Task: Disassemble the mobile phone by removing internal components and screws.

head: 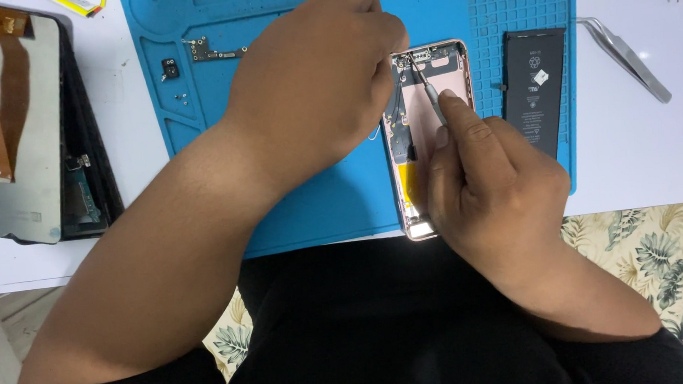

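Head view: screwdriver [427, 92] within right grip [487, 186].

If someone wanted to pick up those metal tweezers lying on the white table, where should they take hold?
Probably at the middle of the tweezers, pinching across the two flat arms from above. They lie flat and alone on the white table, right of the blue mat, so nothing blocks a downward reach. Avoid the slim end nearer the mat.

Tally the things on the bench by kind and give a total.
Opened phone shell: 1
Screwdriver: 1
Black battery: 1
Blue work mat: 1
Metal tweezers: 1
Detached screen panel: 1
Small loose parts on the mat: at least 2
Total: at least 8
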